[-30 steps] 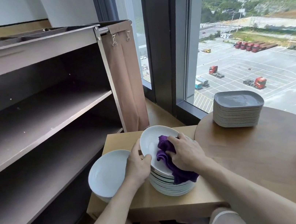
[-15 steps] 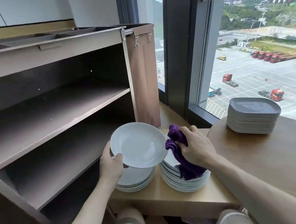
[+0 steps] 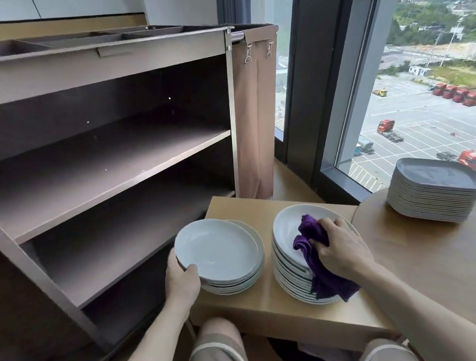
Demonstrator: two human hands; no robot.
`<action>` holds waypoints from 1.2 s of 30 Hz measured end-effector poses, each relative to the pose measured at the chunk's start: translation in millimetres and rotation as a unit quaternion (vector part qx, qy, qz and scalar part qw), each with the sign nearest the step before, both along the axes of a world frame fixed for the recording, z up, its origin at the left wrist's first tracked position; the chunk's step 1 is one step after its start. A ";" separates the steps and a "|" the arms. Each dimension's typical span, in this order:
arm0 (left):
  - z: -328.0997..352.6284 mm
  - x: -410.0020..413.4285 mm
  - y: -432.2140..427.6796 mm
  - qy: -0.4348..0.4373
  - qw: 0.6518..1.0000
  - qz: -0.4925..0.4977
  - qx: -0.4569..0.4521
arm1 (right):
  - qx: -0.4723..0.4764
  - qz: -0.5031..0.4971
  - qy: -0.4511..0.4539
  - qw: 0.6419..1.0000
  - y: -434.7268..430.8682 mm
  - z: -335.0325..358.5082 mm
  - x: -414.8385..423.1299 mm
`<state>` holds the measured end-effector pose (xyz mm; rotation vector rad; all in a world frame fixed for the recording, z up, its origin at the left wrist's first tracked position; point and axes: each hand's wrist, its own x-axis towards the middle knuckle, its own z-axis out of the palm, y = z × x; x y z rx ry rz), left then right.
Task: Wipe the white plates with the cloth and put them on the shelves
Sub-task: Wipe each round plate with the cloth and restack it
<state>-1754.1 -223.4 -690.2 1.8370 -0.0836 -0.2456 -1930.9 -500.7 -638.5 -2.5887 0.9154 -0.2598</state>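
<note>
Two stacks of white plates stand on a low wooden table (image 3: 261, 306). My left hand (image 3: 182, 281) grips the near-left rim of a white plate (image 3: 219, 249) lying flat on top of the shorter left stack (image 3: 239, 283). My right hand (image 3: 341, 250) holds a bunched purple cloth (image 3: 310, 239) on the top plate of the taller right stack (image 3: 294, 274); the cloth's tail hangs over the stack's front. The brown shelf unit (image 3: 106, 175) stands to the left, its shelves bare.
A stack of grey square plates (image 3: 434, 191) sits on the round wooden table (image 3: 458, 255) at the right, by the window. A tan cloth bag (image 3: 258, 115) hangs on the shelf unit's right side. My knees are below the low table.
My left hand carried the wiped plate left from the tall stack and lowered it flat onto the shorter stack. My right hand set the cloth down onto the tall stack's top plate.
</note>
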 end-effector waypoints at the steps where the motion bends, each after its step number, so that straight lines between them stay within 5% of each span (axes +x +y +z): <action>1: -1.3 -0.6 -0.4 0.006 1.000 -0.004 0.004 | 0.006 -0.005 -0.001 1.000 -0.6 -2.5 -0.5; 23: -33.6 3.7 -8.9 0.027 0.968 -0.099 0.228 | 0.029 -0.008 0.083 0.996 -7.4 -17.4 7.9; 27: -17.9 -0.2 -22.5 -0.118 0.931 -0.065 0.339 | 0.030 -0.009 0.083 0.996 -7.7 -16.4 8.6; 31: 7.6 -16.8 -64.6 -0.225 0.922 -0.155 0.273 | 0.027 -0.005 0.094 0.995 -9.4 -16.7 9.0; 36: 25.2 -41.3 -118.0 -0.213 0.898 -0.325 0.205 | 0.057 0.029 0.075 0.995 -13.0 -13.1 -1.1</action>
